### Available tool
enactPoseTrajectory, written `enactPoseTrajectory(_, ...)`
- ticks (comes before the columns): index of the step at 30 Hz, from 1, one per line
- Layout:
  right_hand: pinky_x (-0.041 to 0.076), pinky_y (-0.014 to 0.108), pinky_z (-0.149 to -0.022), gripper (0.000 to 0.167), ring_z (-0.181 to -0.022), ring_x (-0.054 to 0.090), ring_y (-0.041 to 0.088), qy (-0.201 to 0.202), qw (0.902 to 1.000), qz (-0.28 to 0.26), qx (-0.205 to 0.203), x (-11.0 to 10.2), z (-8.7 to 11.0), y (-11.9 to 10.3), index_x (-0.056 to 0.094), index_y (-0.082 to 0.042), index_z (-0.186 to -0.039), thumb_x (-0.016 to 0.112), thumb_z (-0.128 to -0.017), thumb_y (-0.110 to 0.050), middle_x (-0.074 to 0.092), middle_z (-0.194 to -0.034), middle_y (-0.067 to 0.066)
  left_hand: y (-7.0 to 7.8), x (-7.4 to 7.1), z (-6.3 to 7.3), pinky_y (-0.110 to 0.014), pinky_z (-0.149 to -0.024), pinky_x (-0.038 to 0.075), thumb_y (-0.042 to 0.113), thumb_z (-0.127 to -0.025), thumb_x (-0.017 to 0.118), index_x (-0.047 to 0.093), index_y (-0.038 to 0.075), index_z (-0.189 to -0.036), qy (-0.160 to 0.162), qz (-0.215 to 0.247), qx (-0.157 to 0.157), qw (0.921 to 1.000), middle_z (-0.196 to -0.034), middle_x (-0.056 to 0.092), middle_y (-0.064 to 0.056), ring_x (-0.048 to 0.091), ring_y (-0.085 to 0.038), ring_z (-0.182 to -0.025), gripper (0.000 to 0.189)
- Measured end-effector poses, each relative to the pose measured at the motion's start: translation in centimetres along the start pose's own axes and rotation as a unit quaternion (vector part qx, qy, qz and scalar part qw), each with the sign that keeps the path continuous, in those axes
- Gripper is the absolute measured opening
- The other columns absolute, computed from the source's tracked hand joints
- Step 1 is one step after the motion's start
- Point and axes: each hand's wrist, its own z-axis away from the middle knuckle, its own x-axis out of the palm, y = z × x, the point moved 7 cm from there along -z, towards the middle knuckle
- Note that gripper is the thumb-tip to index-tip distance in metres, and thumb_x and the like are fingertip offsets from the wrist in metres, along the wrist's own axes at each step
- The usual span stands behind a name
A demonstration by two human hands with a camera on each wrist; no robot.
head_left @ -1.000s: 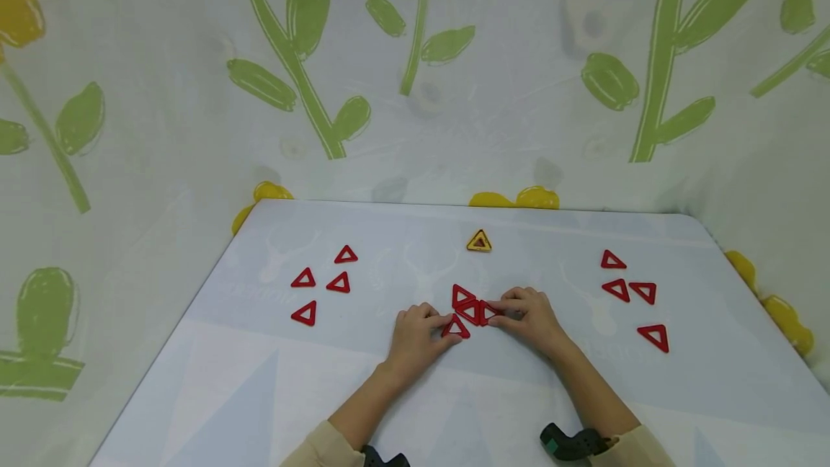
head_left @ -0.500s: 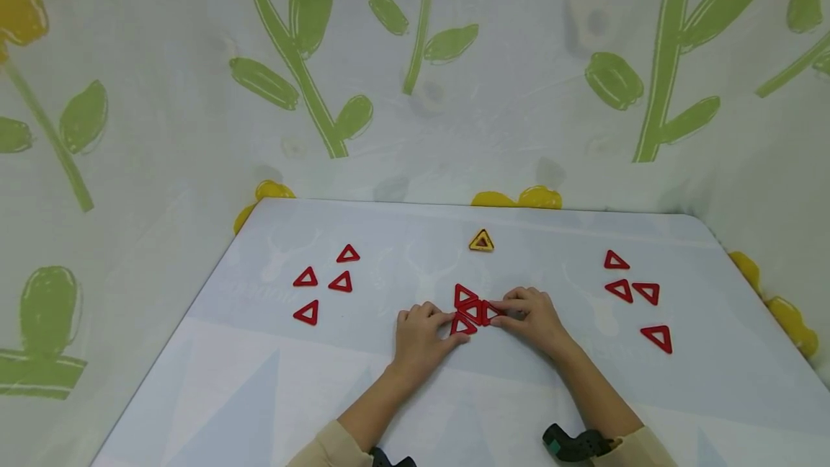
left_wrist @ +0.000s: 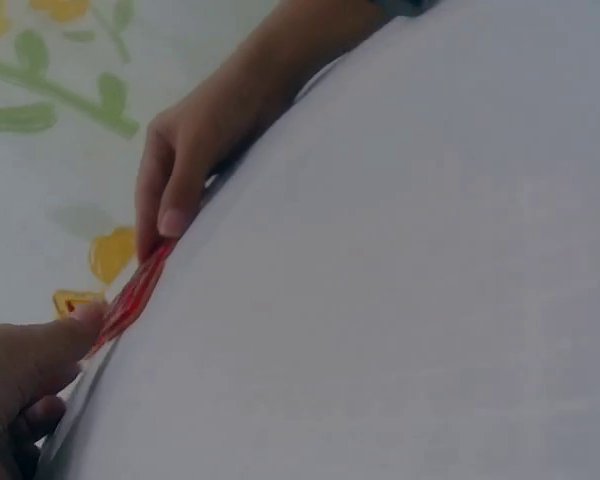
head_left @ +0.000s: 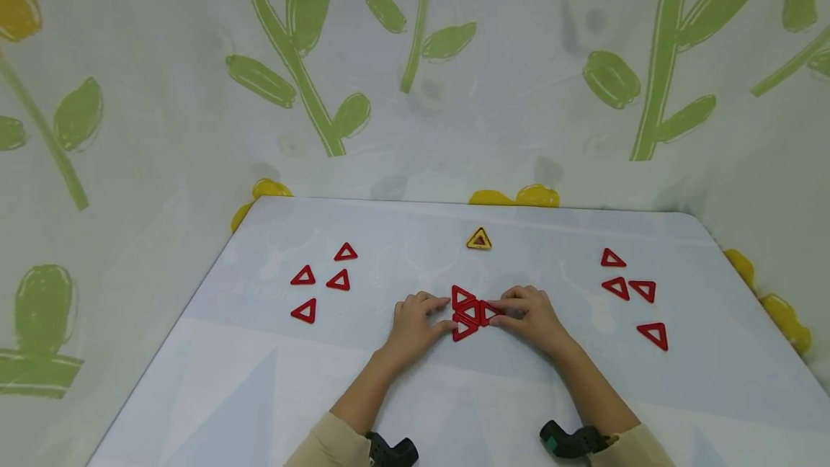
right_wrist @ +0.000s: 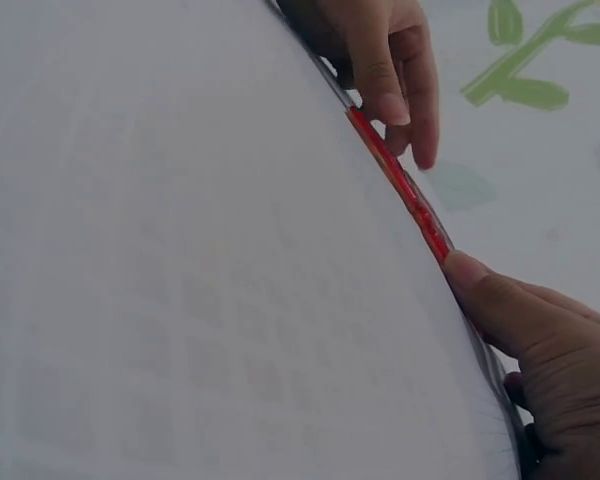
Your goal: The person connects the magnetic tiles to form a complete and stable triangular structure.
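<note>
Near the middle of the table, a small cluster of red triangle tiles lies flat, edges close together. The right hand [head_left: 528,317] pinches the rightmost red triangle tile [head_left: 483,314] between thumb and fingers. At the cluster's left side is the left hand [head_left: 415,326], its thumb and index finger spread apart. The thumb tip is right at the lower-left red triangle tile [head_left: 465,332], the index tip beside the upper-left tile [head_left: 455,298]. Between these sits the centre tile [head_left: 477,312]. Seen edge-on in the right wrist view, the red tiles [right_wrist: 400,185] form a thin strip between both hands.
Several loose red triangles [head_left: 302,281] lie at the left of the white table [head_left: 227,395]. Another loose group of red triangles [head_left: 614,294] is on the right. A yellow triangle [head_left: 479,247] with a darker centre stands near the back edge, before a flower-printed cloth [head_left: 486,128].
The left hand has turned the lower-left triangle and brought it against the centre tile. Its fingers have since come off to the left edge. The right hand keeps its place.
</note>
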Motion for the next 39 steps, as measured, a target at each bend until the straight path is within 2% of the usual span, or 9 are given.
enactPoseTrajectory(2, 0.037, 0.033, -0.074, 0.029, -0.089, 0.050, 0.013, -0.005, 1.0000, 0.000, -0.008, 0.0, 0.0, -0.1, 0.075, -0.014, -0.102, 0.080, -0.074, -0.018, 0.063, -0.092, -0.003, -0.4, 0.1, -0.5, -0.039, -0.086, 0.031, 0.030, -0.078, 0.077, 0.060, 0.014, -0.128, -0.041, 0.016, -0.004, 0.9990, -0.112, 0.058, -0.002, 0.049, -0.018, -0.104, 0.054)
enactPoseTrajectory(5, 0.038, 0.034, -0.075, 0.031, -0.091, 0.050, 0.012, -0.006, 0.9993, -0.001, -0.037, 0.2, -0.1, -0.4, 0.075, -0.015, -0.103, 0.081, -0.073, -0.017, 0.063, -0.094, -0.003, -0.8, -0.2, -1.0, -0.041, -0.087, 0.030, 0.030, -0.077, 0.078, 0.054, 0.012, -0.134, -0.075, 0.006, 0.003, 0.9971, -0.113, 0.055, -0.004, 0.047, -0.021, -0.108, 0.065)
enactPoseTrajectory(7, 0.038, 0.034, -0.076, 0.032, -0.092, 0.050, 0.012, -0.006, 0.9981, 0.000, -0.061, 0.4, -0.1, -0.6, 0.075, -0.015, -0.104, 0.081, -0.072, -0.017, 0.063, -0.095, -0.003, -0.8, -0.4, -1.1, -0.040, -0.085, 0.031, 0.031, -0.075, 0.079, 0.052, 0.011, -0.136, -0.086, -0.012, 0.010, 0.9962, -0.107, 0.054, -0.005, 0.046, -0.021, -0.104, 0.070)
enactPoseTrajectory(11, 0.039, 0.036, -0.078, 0.034, -0.093, 0.051, 0.013, -0.008, 0.9977, 0.005, -0.068, 0.6, -0.2, -0.8, 0.075, -0.016, -0.104, 0.081, -0.072, -0.019, 0.062, -0.095, -0.004, -0.7, -0.7, -1.1, -0.036, -0.081, 0.030, 0.038, -0.072, 0.081, 0.053, 0.013, -0.136, -0.088, -0.049, 0.027, 0.9946, -0.095, 0.049, 0.000, 0.043, -0.016, -0.093, 0.074)
enactPoseTrajectory(16, 0.040, 0.036, -0.077, 0.038, -0.092, 0.051, 0.014, 0.000, 0.9981, 0.017, -0.059, 0.4, -0.4, -1.0, 0.074, -0.016, -0.106, 0.083, -0.070, -0.023, 0.063, -0.094, -0.003, -0.8, -0.5, -1.0, -0.035, -0.080, 0.031, 0.045, -0.070, 0.080, 0.059, 0.016, -0.129, -0.055, -0.084, 0.037, 0.9942, -0.089, 0.048, 0.003, 0.043, -0.012, -0.088, 0.069)
enactPoseTrajectory(25, 0.041, 0.033, -0.071, 0.039, -0.084, 0.052, 0.014, 0.052, 0.9973, 0.008, -0.050, -0.3, 0.0, -0.7, 0.074, -0.011, -0.103, 0.084, -0.067, -0.020, 0.062, -0.091, 0.001, -0.1, -0.8, -0.6, -0.033, -0.077, 0.033, 0.044, -0.069, 0.081, 0.065, 0.014, -0.111, 0.031, -0.072, 0.048, 0.9958, -0.087, 0.052, 0.003, 0.046, -0.013, -0.085, 0.054)
enactPoseTrajectory(31, 0.040, 0.038, -0.074, 0.040, -0.088, 0.052, 0.019, 0.076, 0.9954, 0.046, 0.036, 0.2, 0.6, -0.4, 0.074, -0.011, -0.105, 0.084, -0.068, -0.023, 0.061, -0.093, 0.004, -0.1, -1.3, -0.4, -0.034, -0.076, 0.034, 0.039, -0.070, 0.081, 0.065, 0.014, -0.104, 0.066, -0.078, 0.034, 0.9942, -0.085, 0.055, 0.001, 0.049, -0.015, -0.084, 0.045)
enactPoseTrajectory(35, 0.038, 0.039, -0.075, 0.040, -0.090, 0.052, 0.023, 0.088, 0.9892, 0.064, 0.098, 0.4, 1.3, -0.7, 0.073, -0.011, -0.106, 0.083, -0.070, -0.025, 0.060, -0.096, 0.007, -0.2, -1.2, -0.3, -0.035, -0.076, 0.033, 0.042, -0.071, 0.080, 0.065, 0.015, -0.103, 0.064, -0.089, 0.017, 0.9939, -0.085, 0.053, 0.002, 0.047, -0.014, -0.083, 0.045)
enactPoseTrajectory(39, 0.037, 0.040, -0.076, 0.039, -0.092, 0.052, 0.026, 0.091, 0.9867, 0.058, 0.122, 0.5, 1.7, -1.2, 0.072, -0.009, -0.106, 0.082, -0.072, -0.023, 0.060, -0.098, 0.009, -0.2, -1.0, -0.3, -0.036, -0.076, 0.031, 0.040, -0.071, 0.080, 0.064, 0.015, -0.102, 0.063, -0.075, -0.003, 0.9952, -0.084, 0.054, 0.002, 0.048, -0.014, -0.083, 0.044)
